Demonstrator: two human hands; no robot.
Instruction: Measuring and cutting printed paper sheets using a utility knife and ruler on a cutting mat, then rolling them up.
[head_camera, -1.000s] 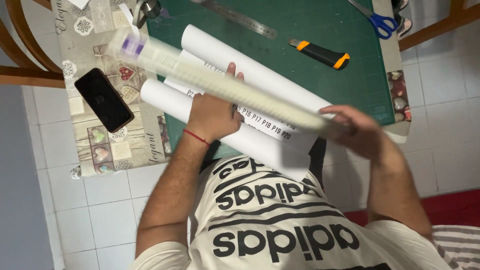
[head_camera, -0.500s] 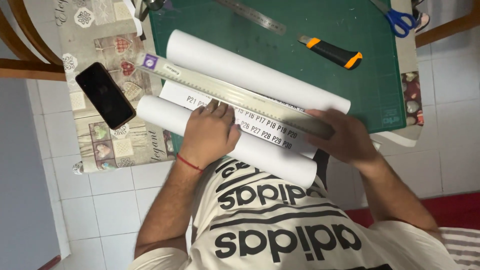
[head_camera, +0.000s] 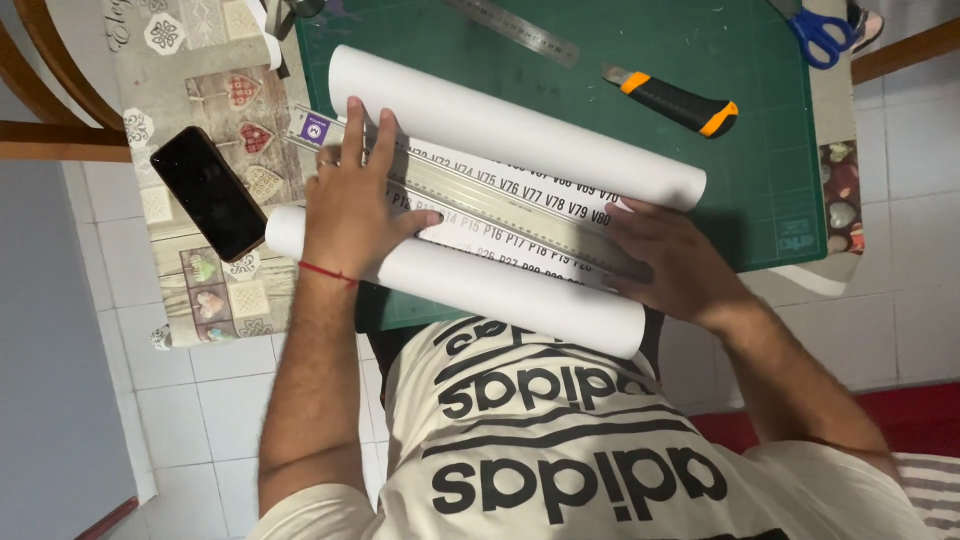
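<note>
A white paper sheet (head_camera: 520, 135) with printed rows of labels lies partly unrolled on the green cutting mat (head_camera: 700, 40), curled into a roll at both its far and near edges. A long clear ruler (head_camera: 500, 200) lies across the flat printed strip. My left hand (head_camera: 355, 200) presses flat on the ruler's left end and on the near roll. My right hand (head_camera: 670, 265) presses down on the ruler's right end, fingers spread.
An orange and black utility knife (head_camera: 675, 100) lies on the mat beyond the paper. A steel ruler (head_camera: 515, 30) and blue-handled scissors (head_camera: 815, 30) sit at the far edge. A black phone (head_camera: 208, 192) rests on the patterned tablecloth at left. Tiled floor lies below.
The ruler came down from mid-air onto the paper. My left hand slid out along its left end and both hands now press it flat; the paper has unrolled further.
</note>
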